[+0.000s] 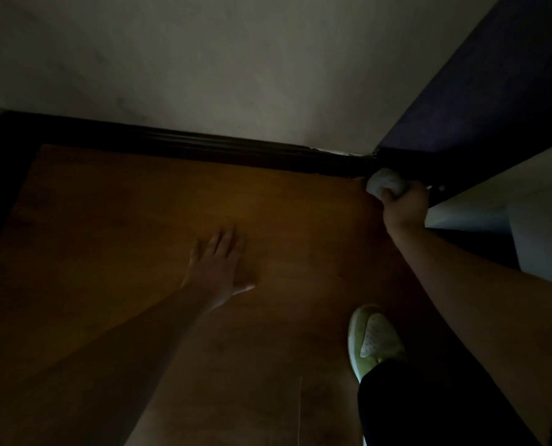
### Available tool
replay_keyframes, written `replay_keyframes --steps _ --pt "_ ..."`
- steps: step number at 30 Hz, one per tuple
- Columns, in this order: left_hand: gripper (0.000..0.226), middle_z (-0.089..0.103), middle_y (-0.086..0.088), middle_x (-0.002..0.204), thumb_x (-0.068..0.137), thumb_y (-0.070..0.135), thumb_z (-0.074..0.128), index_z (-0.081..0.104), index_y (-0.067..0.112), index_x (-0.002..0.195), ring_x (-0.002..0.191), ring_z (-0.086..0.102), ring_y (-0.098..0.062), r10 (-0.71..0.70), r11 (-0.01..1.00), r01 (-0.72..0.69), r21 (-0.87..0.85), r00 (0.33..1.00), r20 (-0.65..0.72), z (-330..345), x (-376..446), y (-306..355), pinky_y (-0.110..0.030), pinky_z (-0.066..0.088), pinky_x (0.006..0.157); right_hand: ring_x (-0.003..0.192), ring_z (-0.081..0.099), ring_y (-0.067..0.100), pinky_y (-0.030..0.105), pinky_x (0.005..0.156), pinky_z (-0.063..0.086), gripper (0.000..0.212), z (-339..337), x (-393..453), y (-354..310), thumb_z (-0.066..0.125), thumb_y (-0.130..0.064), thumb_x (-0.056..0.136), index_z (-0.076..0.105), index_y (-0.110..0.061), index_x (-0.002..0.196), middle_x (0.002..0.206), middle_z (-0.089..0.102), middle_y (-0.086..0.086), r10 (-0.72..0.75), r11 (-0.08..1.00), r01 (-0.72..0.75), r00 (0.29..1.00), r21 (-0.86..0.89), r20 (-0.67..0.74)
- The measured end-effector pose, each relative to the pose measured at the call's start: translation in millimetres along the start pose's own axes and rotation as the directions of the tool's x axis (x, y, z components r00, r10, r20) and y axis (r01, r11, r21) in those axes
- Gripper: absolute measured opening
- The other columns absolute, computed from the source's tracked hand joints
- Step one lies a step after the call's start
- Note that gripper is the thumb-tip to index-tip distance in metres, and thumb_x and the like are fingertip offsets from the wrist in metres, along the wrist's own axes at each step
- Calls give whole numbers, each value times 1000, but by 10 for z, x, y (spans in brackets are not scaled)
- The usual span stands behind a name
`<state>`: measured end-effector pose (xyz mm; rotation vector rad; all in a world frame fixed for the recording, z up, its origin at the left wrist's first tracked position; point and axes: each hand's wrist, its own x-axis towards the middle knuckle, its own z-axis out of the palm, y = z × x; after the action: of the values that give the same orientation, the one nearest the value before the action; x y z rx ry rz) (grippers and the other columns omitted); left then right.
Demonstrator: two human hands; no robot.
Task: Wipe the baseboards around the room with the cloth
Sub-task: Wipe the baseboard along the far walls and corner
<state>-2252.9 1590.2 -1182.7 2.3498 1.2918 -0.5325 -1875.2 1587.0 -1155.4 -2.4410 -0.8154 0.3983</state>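
1. Head view: a dim room corner, with an orange-brown wooden floor meeting a pale wall; a dark baseboard runs along its foot.
2. The right hand grips a bunched white cloth, pressed against the baseboard at the corner beside a purple wall.
3. The left hand lies flat on the floor, fingers spread.
4. A green shoe stands near the right arm.

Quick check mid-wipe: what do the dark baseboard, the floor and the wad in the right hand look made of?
Dark moulded baseboard: probably stained or painted wood, ridged profile, faint sheen. Orange-brown floor: wood or laminate, smooth with faint grain. Pale bunched cloth gripped by the right hand: soft fabric, creased.
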Motion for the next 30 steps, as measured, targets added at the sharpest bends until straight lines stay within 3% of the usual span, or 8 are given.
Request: replay_keyframes --steps 3,5,7,11,16,24,30 --pt "97 -17 2 166 90 77 36 -15 29 157 153 -12 -19 1 1000 -1 -20 1000 -27 -1 -43 -26 -58 2 121 107 61 24 30 82 48 49 114 -300 -167 69 -40 84 57 -11 121 119 62 9 -90 995 90 996 49 -10" --pt "94 -14 3 166 90 76 35 -14 31 157 153 -9 -18 0 1000 -1 -12 998 -58 6 -91 -57 -58 6 120 102 62 21 27 77 47 46 309 -532 -389 73 -37 82 57 -11 117 116 62 8 -118 984 112 993 139 29" --pt "95 -14 4 167 89 77 36 -14 32 157 153 -8 -19 -18 1000 17 -12 997 -70 1 -131 -121 -58 8 120 97 60 20 28 76 47 44 537 -731 -720 76 -35 80 58 -10 111 110 61 7 -170 970 149 980 190 100" --pt "103 -17 1 166 84 81 40 -13 31 157 153 -11 -22 -83 997 83 -6 996 -39 -18 -188 -267 -61 6 119 104 58 22 34 87 48 41 925 -1027 -1417 77 -26 81 58 -6 111 113 60 11 -288 933 217 928 287 236" --pt "112 -26 0 164 78 84 48 -18 35 156 152 -17 -20 -137 991 137 2 990 16 -1 -219 -427 -65 5 118 102 56 23 30 81 46 39 1118 -1084 -1860 74 -24 84 59 -4 113 115 58 13 -319 907 212 909 364 267" --pt "113 -28 -3 163 79 77 57 -20 41 154 152 -18 -24 -142 990 142 -8 988 59 -104 -205 -378 -70 10 115 102 59 18 26 82 44 37 650 -673 -1227 76 -26 82 61 -10 112 114 63 7 -192 936 129 967 328 166" --pt "111 -30 -2 162 81 73 58 -17 40 155 151 -20 -24 -143 989 144 -18 988 54 -105 -225 -354 -70 12 116 104 59 22 29 83 44 41 122 -202 -580 75 -25 81 61 -8 115 113 64 10 -181 974 168 981 150 77"
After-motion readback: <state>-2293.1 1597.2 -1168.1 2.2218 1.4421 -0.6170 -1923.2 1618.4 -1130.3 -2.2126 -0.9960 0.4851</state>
